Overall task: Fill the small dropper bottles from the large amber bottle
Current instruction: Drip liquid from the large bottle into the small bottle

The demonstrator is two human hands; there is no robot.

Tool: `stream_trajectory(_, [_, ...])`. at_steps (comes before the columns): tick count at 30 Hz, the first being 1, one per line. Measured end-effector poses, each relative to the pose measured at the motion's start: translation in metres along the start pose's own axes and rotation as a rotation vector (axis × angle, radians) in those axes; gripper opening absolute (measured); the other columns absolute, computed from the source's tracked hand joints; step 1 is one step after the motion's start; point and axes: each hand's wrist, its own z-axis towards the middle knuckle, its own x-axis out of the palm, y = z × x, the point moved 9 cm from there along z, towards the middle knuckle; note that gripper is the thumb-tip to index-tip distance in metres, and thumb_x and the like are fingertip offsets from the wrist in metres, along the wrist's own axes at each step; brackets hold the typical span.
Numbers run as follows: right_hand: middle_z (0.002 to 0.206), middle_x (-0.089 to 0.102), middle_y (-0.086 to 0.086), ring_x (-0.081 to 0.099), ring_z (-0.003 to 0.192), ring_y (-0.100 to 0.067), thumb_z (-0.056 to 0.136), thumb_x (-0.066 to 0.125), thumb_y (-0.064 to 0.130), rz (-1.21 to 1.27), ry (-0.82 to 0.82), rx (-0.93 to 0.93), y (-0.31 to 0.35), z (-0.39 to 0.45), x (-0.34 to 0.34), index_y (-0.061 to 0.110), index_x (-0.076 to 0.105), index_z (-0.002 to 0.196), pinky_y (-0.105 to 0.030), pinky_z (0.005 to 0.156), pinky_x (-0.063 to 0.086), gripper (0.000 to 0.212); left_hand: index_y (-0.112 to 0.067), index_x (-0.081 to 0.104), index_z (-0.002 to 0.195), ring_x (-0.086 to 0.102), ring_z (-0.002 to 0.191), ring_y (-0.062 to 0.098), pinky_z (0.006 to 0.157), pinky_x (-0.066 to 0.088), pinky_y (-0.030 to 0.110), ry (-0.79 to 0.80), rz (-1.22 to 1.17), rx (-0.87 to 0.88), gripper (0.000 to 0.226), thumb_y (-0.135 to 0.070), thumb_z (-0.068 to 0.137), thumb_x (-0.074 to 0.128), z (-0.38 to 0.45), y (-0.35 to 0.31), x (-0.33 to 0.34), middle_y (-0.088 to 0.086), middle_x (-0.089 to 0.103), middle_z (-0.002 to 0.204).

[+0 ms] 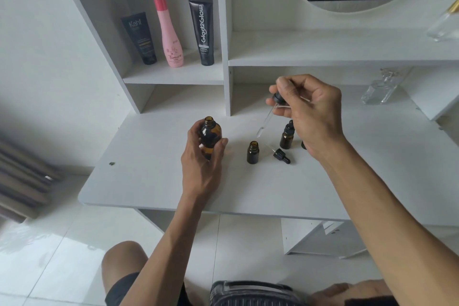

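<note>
The large glass bottle [210, 137] is dark amber, and the small open glass bottle [252, 152] has the same amber colour. The loose dropper cap [281, 155] is black. The wooden desk top [154, 181] is white. On the shelf, the tall plastic bottle [170, 32] is pink with a darker pink cap, between two black tubes [204, 30]. The fabric on the lap [248, 293] is dark with thin light stripes.

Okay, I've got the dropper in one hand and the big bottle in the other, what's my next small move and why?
Probably lower the pipette tip into the open small bottle just below it and squeeze. The right hand holds the dropper tilted above that uncapped bottle, while the left hand only steadies the large amber bottle. Whether the pipette holds liquid isn't clear.
</note>
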Motion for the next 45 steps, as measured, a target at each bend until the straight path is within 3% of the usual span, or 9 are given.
stream_trajectory(7, [0.091,0.075,-0.01,0.076,0.076,-0.022,0.095,0.068,0.02,0.002,-0.003,0.038,-0.012,-0.005,0.002,0.014,0.071,0.088,-0.033,0.068,0.061,0.01,-0.044,0.046,0.13,0.071,0.094,0.018,0.086,0.059,0.048,0.0,0.003,-0.016,0.044,-0.029,0.095,0.07,-0.001,0.001,0.0,-0.027,0.066,0.108])
stream_trajectory(17, [0.091,0.075,-0.01,0.076,0.076,-0.024,0.095,0.068,0.02,-0.008,0.001,0.041,-0.016,-0.006,0.003,0.013,0.072,0.089,-0.035,0.068,0.061,0.01,-0.042,0.047,0.131,0.071,0.091,0.018,0.085,0.059,0.049,-0.006,0.001,-0.017,0.044,-0.029,0.095,0.07,-0.001,0.001,-0.001,-0.017,0.067,0.111])
stream_trajectory(22, [0.091,0.075,-0.012,0.075,0.075,-0.025,0.095,0.068,0.019,-0.016,0.006,0.033,-0.015,-0.006,0.005,0.01,0.071,0.088,-0.036,0.068,0.062,0.012,-0.052,0.045,0.122,0.071,0.093,0.016,0.086,0.058,0.046,-0.001,0.009,-0.019,0.044,-0.028,0.095,0.07,0.0,-0.001,-0.001,-0.029,0.066,0.107])
stream_trajectory(27, [0.09,0.075,-0.011,0.075,0.075,-0.025,0.095,0.068,0.019,-0.025,0.011,0.033,-0.013,-0.007,0.005,0.011,0.071,0.087,-0.039,0.069,0.062,0.012,-0.054,0.044,0.121,0.071,0.093,0.016,0.086,0.059,0.046,0.003,0.001,-0.019,0.045,-0.028,0.095,0.07,0.0,-0.002,0.0,-0.025,0.065,0.107])
stream_trajectory(31, [0.088,0.075,-0.009,0.075,0.073,-0.022,0.095,0.068,0.019,-0.035,0.016,0.026,-0.01,-0.007,0.007,0.011,0.071,0.084,-0.038,0.068,0.062,0.014,-0.065,0.043,0.116,0.071,0.09,0.015,0.085,0.059,0.046,0.003,0.0,-0.013,0.05,-0.029,0.095,0.07,-0.001,-0.003,-0.001,-0.029,0.066,0.106])
stream_trajectory(40, [0.084,0.075,-0.004,0.075,0.071,-0.019,0.094,0.068,0.019,-0.058,0.031,0.017,-0.005,-0.008,0.01,0.011,0.071,0.082,-0.035,0.067,0.062,0.014,-0.05,0.045,0.125,0.07,0.09,0.018,0.086,0.058,0.046,0.001,-0.008,-0.006,0.044,-0.028,0.095,0.07,-0.001,-0.002,0.0,-0.018,0.067,0.109])
stream_trajectory(45, [0.085,0.075,-0.008,0.075,0.071,-0.018,0.094,0.069,0.02,-0.074,0.04,0.009,-0.003,-0.008,0.012,0.007,0.07,0.084,-0.033,0.066,0.062,0.016,-0.053,0.043,0.123,0.07,0.094,0.02,0.086,0.058,0.047,0.004,0.001,-0.001,0.045,-0.029,0.096,0.069,-0.001,-0.003,-0.001,-0.02,0.065,0.112])
